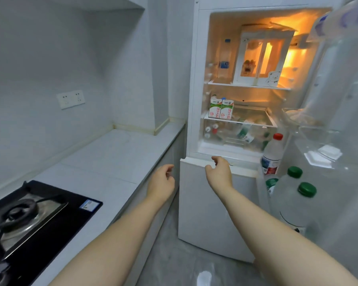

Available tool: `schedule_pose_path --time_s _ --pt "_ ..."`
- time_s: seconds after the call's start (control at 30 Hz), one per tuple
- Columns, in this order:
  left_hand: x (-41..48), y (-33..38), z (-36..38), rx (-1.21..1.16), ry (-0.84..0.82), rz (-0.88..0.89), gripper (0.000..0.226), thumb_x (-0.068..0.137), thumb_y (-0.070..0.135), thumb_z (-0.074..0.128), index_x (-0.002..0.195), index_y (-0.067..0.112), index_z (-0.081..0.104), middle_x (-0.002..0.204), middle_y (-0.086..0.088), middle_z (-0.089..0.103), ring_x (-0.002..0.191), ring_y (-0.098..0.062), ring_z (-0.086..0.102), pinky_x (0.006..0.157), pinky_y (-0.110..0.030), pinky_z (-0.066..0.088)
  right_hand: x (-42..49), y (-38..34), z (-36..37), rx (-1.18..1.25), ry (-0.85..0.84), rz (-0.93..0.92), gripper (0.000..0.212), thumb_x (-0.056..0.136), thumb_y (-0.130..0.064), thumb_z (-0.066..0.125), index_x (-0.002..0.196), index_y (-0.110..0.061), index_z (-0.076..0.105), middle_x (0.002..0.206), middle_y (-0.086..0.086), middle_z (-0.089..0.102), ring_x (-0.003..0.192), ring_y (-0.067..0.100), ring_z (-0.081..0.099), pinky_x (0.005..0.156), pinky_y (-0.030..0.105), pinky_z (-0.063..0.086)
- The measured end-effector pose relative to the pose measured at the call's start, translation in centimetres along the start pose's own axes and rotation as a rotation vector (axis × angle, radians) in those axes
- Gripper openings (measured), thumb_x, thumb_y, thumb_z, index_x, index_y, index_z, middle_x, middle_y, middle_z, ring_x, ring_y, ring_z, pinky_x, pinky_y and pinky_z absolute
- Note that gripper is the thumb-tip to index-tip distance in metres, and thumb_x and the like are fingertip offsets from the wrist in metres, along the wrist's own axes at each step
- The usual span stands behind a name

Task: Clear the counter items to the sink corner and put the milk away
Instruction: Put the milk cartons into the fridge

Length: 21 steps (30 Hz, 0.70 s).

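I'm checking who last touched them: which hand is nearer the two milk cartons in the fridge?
Right. The right hand hangs just below the milk cartons, at the compartment's bottom edge; the left hand is lower-left, beside the counter.

Gas hob (29,219) cut off at left edge; crisper drawer (236,135) contents blurred; door-shelf bottles (293,195) partly cropped

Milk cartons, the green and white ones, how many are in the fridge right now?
2. One green and white milk carton stands at the left of the middle shelf, the second carton touching its right side. More may be hidden behind them.
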<state>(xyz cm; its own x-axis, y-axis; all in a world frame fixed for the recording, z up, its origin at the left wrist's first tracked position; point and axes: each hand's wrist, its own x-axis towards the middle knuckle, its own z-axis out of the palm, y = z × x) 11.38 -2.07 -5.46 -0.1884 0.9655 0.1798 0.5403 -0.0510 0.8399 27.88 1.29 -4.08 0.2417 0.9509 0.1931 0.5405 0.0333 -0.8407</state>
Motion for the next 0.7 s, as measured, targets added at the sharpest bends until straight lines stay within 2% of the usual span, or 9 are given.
schedule_pose_path --time_s 0.07,0.13,0.23,0.3,0.4,0.47,0.53,0.6,0.7 --pt "-2.5 0.8 -1.2 -0.005 0.011 0.022 0.041 0.089 0.000 0.042 0.126 0.012 0.055 0.125 -0.006 0.057 0.107 -0.024 0.057 0.092 -0.040 0.049 -2.6 -0.9 -1.4 -0.013 0.031 -0.040 0.043 0.090 -0.011 0.048 0.132 -0.006 0.045 0.137 0.010 0.044 0.127 0.024 0.041 0.102 0.030 0.034" --pt "-4.8 1.3 -1.8 0.027 0.016 0.046 0.041 0.088 -0.001 0.043 0.126 0.010 0.056 0.124 -0.006 0.058 0.108 -0.022 0.056 0.095 -0.033 0.046 -5.2 -1.3 -2.8 -0.079 0.027 -0.039 0.045 0.088 -0.010 0.048 0.132 -0.006 0.044 0.136 0.010 0.043 0.128 0.025 0.039 0.104 0.033 0.035" --pt "-8.4 2.4 -2.2 0.042 0.003 0.076 0.040 0.088 -0.001 0.043 0.124 0.010 0.057 0.123 -0.006 0.059 0.107 -0.020 0.056 0.091 -0.025 0.042 -8.7 -1.1 -5.9 -0.422 -0.086 -0.099 0.048 0.087 -0.015 0.049 0.133 -0.006 0.041 0.135 0.012 0.041 0.125 0.028 0.036 0.103 0.037 0.035" --pt "-10.5 3.1 -2.1 0.039 -0.006 0.084 0.040 0.089 -0.001 0.042 0.124 0.010 0.057 0.122 -0.005 0.059 0.104 -0.017 0.055 0.087 -0.021 0.040 -10.7 -0.3 -8.3 -0.684 -0.124 -0.205 0.044 0.087 -0.017 0.049 0.129 -0.006 0.043 0.131 0.012 0.044 0.121 0.030 0.039 0.099 0.036 0.034" --pt "-13.7 3.6 -1.3 0.031 -0.027 0.069 0.039 0.089 0.000 0.042 0.123 0.011 0.057 0.122 -0.004 0.059 0.100 -0.014 0.054 0.086 -0.021 0.039 -13.6 1.3 -12.7 -0.861 0.001 -0.443 0.034 0.077 -0.007 0.051 0.111 -0.002 0.057 0.117 0.015 0.053 0.111 0.034 0.046 0.096 0.038 0.037" --pt "-15.5 4.0 -0.7 0.036 -0.043 0.059 0.039 0.090 0.000 0.042 0.123 0.012 0.057 0.122 -0.003 0.059 0.104 -0.015 0.055 0.090 -0.024 0.041 -14.6 2.8 -15.6 -0.921 0.134 -0.574 0.032 0.061 0.000 0.060 0.093 0.002 0.063 0.108 0.021 0.058 0.106 0.041 0.053 0.096 0.048 0.040" --pt "-16.7 5.1 0.1 0.026 -0.047 0.061 0.039 0.090 -0.001 0.041 0.122 0.012 0.058 0.122 -0.004 0.060 0.106 -0.016 0.055 0.091 -0.023 0.041 -15.0 3.4 -18.5 -1.040 0.229 -0.616 0.035 0.049 -0.002 0.069 0.083 0.000 0.066 0.105 0.021 0.062 0.108 0.041 0.057 0.096 0.058 0.040" --pt "-17.6 6.4 1.1 0.020 -0.040 0.052 0.040 0.089 -0.002 0.041 0.121 0.012 0.060 0.122 -0.004 0.060 0.105 -0.015 0.056 0.087 -0.022 0.040 -15.3 3.7 -20.7 -1.117 0.250 -0.619 0.037 0.042 -0.003 0.075 0.077 -0.002 0.066 0.104 0.020 0.062 0.109 0.040 0.057 0.093 0.065 0.038" --pt "-19.3 8.0 3.2 0.021 -0.018 0.058 0.039 0.087 -0.004 0.041 0.117 0.009 0.062 0.120 -0.006 0.062 0.101 -0.016 0.057 0.083 -0.021 0.040 -16.1 4.7 -23.6 -1.145 0.292 -0.712 0.036 0.041 0.000 0.073 0.076 -0.001 0.065 0.106 0.021 0.061 0.112 0.040 0.055 0.089 0.072 0.033"
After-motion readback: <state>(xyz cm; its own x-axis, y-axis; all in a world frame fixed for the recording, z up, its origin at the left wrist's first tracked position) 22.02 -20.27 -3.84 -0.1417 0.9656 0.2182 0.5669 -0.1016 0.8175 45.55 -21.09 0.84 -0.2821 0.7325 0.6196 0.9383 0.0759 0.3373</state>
